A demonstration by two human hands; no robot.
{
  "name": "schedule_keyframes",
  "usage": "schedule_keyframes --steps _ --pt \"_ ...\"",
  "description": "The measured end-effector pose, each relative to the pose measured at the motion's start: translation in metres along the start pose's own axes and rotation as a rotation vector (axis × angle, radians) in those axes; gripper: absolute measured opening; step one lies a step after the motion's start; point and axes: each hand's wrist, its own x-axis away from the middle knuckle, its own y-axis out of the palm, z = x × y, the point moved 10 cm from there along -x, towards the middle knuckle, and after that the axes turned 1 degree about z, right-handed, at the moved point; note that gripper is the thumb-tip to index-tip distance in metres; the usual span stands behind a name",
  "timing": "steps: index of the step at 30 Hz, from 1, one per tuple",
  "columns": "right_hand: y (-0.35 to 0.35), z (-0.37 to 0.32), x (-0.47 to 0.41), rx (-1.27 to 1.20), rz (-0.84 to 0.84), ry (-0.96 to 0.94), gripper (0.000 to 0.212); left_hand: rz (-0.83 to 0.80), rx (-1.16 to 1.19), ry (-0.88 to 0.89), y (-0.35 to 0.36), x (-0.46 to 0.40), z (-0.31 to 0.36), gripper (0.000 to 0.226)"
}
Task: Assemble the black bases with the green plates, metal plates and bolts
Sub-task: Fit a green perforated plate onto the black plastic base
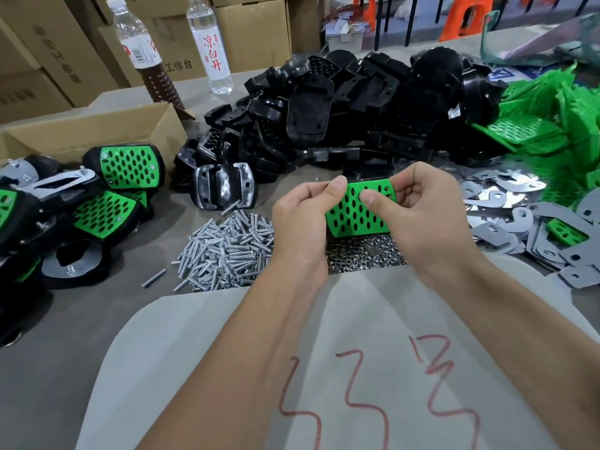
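Green perforated plate (355, 211) held between both hands above the nut heap (363, 253), tilted toward the camera, clear of the counter (107, 306). Left hand (302, 222) curled, thumb and forefinger pinching the plate's upper left corner. Right hand (422, 206) curled round the right edge, thumb pressed flat on the perforated face. Both forearms stretched forward from the bottom of the view, wrists roughly level, close together.

Judged as the early part of one assembly: plate picked and being oriented, no black base yet in hand, no bolt visibly threaded through the plate's corner holes, though the pinched corner sat hidden under the thumb.

Loose bolts (224, 251) heaped just left of the left fingers. One black base with metal fittings (222, 186) lay beyond and left of the left fingers, near the bolts. Large pile of black bases (341, 102) well beyond both hands. Metal plates (519, 216) spread to the right of the right fingers, more green plates (548, 118) farther off on that side. Finished assemblies (107, 196) stacked well to the left.

Next move likely called for freeing one hand, keeping the plate pinched in the other, then either fetching a bolt for a corner hole or drawing over the near base and seating the plate with holes lined up. Care needed over which way the plate's curve faced.
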Motion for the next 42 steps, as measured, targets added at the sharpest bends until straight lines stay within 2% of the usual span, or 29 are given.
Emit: schedule_keyframes --steps 3,8,11,13,16,21,34,37,42 --pt "0.003 0.009 -0.004 -0.147 -0.119 0.135 0.019 -0.062 0.027 -0.027 0.005 0.001 -0.001 0.016" --pt "0.005 0.009 -0.004 -0.212 -0.165 0.163 0.016 -0.122 0.032 -0.071 0.007 0.001 -0.002 0.022" --pt "0.004 0.006 -0.006 -0.226 -0.192 0.113 0.015 -0.154 0.018 -0.132 0.009 0.000 -0.003 0.033" --pt "0.007 -0.001 -0.006 -0.203 -0.233 0.044 0.017 -0.166 -0.074 -0.164 0.006 -0.002 -0.004 0.043" --pt "0.012 -0.007 -0.003 -0.224 -0.294 -0.021 0.019 -0.248 -0.176 -0.168 0.007 -0.003 0.000 0.024" --pt "0.018 -0.018 0.003 -0.334 -0.390 -0.068 0.020 -0.352 -0.206 -0.250 0.007 0.001 -0.001 0.028" --pt "0.028 -0.038 0.016 -0.181 -0.531 -0.220 0.019 -0.315 -0.306 -0.275 0.002 0.004 0.001 0.022" --pt "0.028 -0.040 0.017 -0.148 -0.545 -0.236 0.020 -0.271 -0.300 -0.311 -0.001 0.005 -0.002 0.028" --pt "0.029 -0.038 0.017 -0.092 -0.520 -0.246 0.020 -0.157 -0.301 -0.332 -0.004 0.008 -0.005 0.016"
